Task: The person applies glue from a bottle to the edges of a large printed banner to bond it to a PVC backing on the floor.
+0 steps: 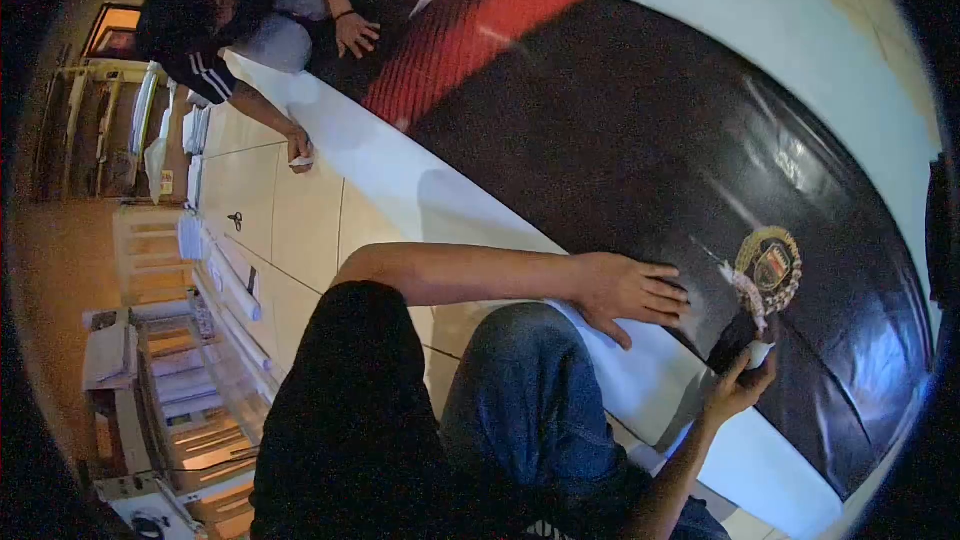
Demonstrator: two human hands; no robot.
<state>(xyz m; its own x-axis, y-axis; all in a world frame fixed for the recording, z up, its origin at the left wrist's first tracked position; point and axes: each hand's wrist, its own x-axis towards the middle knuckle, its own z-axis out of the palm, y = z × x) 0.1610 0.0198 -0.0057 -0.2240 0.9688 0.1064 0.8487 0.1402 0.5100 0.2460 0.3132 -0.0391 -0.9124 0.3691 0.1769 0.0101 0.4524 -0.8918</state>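
My left hand [635,295] lies flat near the lower edge of a large black printed sheet [600,160], fingers stretched out and spread. To its right, my right hand [738,390] is closed around a small white object [760,353], held close over the sheet; I cannot tell what kind it is. Just beyond that hand is a round crest with a gold wreath [774,268] on the black surface. A broad red stripe [470,40] crosses the sheet's far part, and a white margin [480,218] runs along the side nearest me.
Across the sheet a co-worker [225,15] crouches, one hand [355,35] flat on it and the other [299,148] holding something small and white by the margin. Scissors [235,221] lie on the tiled floor [300,200]. White rolls [228,275] and racks stand at the left.
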